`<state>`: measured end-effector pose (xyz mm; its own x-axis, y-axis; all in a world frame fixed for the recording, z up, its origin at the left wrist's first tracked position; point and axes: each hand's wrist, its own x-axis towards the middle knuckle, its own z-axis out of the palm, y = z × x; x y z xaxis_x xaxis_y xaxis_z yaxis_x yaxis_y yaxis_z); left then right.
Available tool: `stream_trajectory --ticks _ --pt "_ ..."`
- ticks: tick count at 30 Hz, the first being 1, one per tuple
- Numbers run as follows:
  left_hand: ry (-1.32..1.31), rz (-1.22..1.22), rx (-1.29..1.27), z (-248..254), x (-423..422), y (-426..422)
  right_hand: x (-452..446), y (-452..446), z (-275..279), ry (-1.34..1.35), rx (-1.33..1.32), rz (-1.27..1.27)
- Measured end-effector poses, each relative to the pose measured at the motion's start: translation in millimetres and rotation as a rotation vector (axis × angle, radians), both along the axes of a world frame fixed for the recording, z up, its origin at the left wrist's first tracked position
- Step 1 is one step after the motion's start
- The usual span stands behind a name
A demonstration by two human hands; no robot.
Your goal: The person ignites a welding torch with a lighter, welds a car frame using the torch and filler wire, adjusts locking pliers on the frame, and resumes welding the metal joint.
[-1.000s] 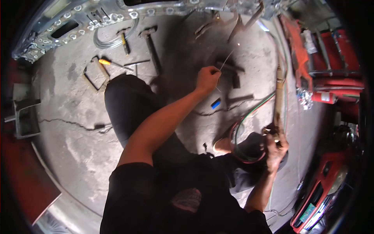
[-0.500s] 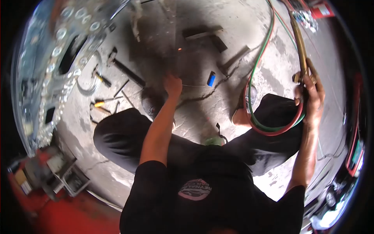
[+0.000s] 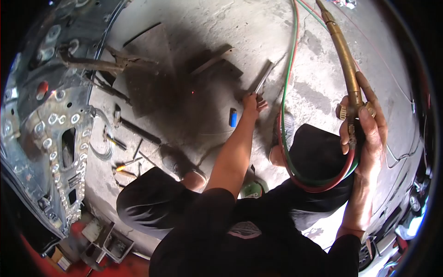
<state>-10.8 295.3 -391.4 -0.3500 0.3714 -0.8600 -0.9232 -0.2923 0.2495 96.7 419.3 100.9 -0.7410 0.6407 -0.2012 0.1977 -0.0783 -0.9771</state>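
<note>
My right hand (image 3: 367, 115) is wrapped round a brass gas torch (image 3: 344, 55), its tip pointing up and away. Red and green hoses (image 3: 318, 187) loop from the torch's rear over my right knee. Low over the floor, my left hand (image 3: 254, 104) has its fingers closed on the near end of a grey metal bar (image 3: 264, 76); some fingers curl loosely beside it. A small blue cylinder (image 3: 233, 118) stands or lies left of that hand, with a thin wire (image 3: 214, 134) beside it. A small red glow (image 3: 193, 92) shows on the dark, shadowed floor area.
A car body panel (image 3: 60, 120) fills the left side. Near it lie a hammer (image 3: 136, 130), a yellow-handled tool (image 3: 127, 165) and a wire coil (image 3: 104, 145). Dark metal pieces (image 3: 212, 62) lie ahead. A green container (image 3: 252, 189) sits between my legs; metal trays (image 3: 117, 244) are lower left.
My left hand has moved right, from the thin wire's left end to the grey bar. The view has shifted. My right hand still holds the torch; the glow looks dimmer.
</note>
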Motion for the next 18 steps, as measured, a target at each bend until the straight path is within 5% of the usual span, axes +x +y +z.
stream_trajectory --ticks 2,6,9,11,13,18 --pt "-0.152 0.066 -0.109 -7.4 -13.7 10.8 -1.2 -0.8 -1.6 -0.016 0.011 -0.032" --pt "-0.033 0.126 -0.376 20.8 -15.7 7.3 1.2 0.4 3.9 -0.005 0.003 -0.031" --pt "0.404 0.105 -0.625 62.6 10.4 -9.0 6.3 -0.4 0.0 0.033 0.014 0.005" --pt "0.769 0.024 -0.835 18.5 16.5 -41.4 11.5 1.1 1.1 0.049 -0.002 0.013" --pt "0.539 -0.007 -0.517 123.7 13.3 -92.8 16.4 -0.7 1.2 0.064 0.042 0.012" --pt "0.788 -0.435 -0.634 272.4 -28.2 -196.9 34.0 14.0 -19.9 0.072 0.019 -0.004"
